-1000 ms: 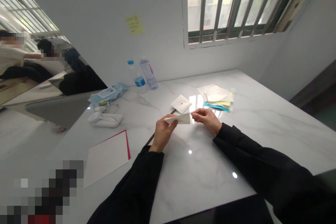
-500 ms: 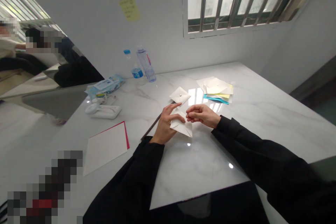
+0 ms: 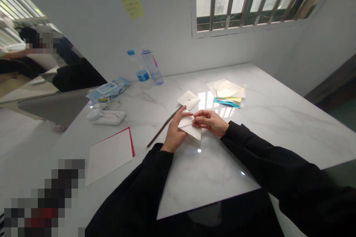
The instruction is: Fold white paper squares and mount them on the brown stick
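Observation:
A small cream paper envelope point(image 3: 195, 133) is held tilted over the table by my left hand point(image 3: 175, 132), its thumb and fingers around the left side. My right hand point(image 3: 213, 123) is pinched, fingertips against the envelope's upper right part. Whatever may be between those fingertips is too small to make out. Just beyond my hands lies a second cream envelope point(image 3: 189, 98) with a small round silvery fastener at its centre. A thin dark strip point(image 3: 162, 130) rests on the table by my left hand.
Paper envelopes in cream, yellow and blue are stacked point(image 3: 228, 90) at the back right. Left lie white sheets point(image 3: 109, 155) over a red one, a white device point(image 3: 107, 117) and a wipes pack point(image 3: 108, 89). Two plastic bottles point(image 3: 152, 66) stand by the wall; people sit at far left.
My right hand has moved left, bringing its pinched fingertips onto the envelope. The left index finger has lifted off the envelope's face. The view has shifted slightly.

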### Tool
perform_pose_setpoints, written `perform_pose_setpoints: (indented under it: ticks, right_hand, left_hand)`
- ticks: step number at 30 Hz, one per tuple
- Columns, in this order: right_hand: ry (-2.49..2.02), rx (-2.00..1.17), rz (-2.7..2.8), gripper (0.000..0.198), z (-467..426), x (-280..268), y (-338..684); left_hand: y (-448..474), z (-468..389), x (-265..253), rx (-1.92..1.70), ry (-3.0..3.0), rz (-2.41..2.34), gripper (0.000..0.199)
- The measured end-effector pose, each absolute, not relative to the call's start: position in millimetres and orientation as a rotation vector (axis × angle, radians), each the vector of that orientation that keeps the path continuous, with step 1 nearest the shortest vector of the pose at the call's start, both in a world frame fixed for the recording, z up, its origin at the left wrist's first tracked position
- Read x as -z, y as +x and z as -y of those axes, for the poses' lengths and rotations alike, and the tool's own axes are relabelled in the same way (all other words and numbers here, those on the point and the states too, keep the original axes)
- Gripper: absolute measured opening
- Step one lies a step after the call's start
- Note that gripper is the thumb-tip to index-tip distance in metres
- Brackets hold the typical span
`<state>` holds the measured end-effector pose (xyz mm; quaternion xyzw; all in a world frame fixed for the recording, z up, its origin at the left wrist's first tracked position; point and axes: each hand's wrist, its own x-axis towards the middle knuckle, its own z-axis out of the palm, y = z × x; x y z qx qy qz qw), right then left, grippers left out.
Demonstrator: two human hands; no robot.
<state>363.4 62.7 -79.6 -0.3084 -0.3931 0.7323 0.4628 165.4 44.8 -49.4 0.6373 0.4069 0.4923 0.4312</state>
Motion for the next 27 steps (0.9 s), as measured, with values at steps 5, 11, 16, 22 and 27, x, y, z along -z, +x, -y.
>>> perform_pose_setpoints:
  ticks: [5,11,16,22,27]
  right_hand:
    - [-0.753,-1.76,0.992,0.046,-63,79,362]
    - [-0.82,-1.636,1.002,0.052,-67,80,364]
    - [-0.843,-1.57,0.988,0.051,-69,84,363]
    - [-0.84,-1.604,1.041,0.05,-69,88,361]
    - [-0.838,-1.617,1.064,0.05,-69,88,361]
  left_hand:
    - [176,-45,58,-1.292,1.156,-0.985,0.081]
    - [179,-43,54,-1.131,0.804,-0.856,0.041]
    - [184,-39,56,-1.103,0.87,-0.822,0.045]
    - [187,-35,64,-1.142,0.957,-0.961,0.044]
    - [185,-38,71,-1.196,0.979,-1.015,0.043]
